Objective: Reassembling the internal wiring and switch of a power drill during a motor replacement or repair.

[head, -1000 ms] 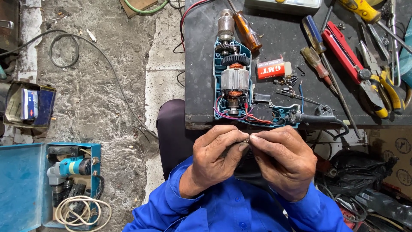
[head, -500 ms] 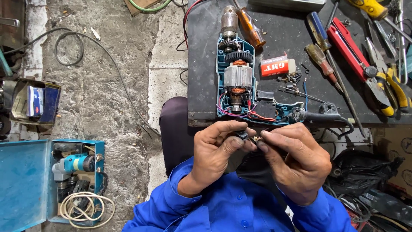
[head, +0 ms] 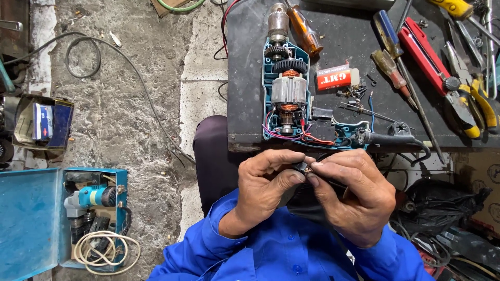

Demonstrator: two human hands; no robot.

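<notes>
Small black part (head: 302, 167), metal tip.

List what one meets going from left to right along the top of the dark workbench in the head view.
Opened teal power drill with bare motor → orange-handled screwdriver → small red and white box → blue-handled screwdriver → red utility knife → yellow-handled pliers.

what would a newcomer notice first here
The two hands, left and right, meet at centre, pinching a small dark part. Just above, an opened drill lies on the black bench, its motor bared. A blue case sits open at lower left.
</notes>
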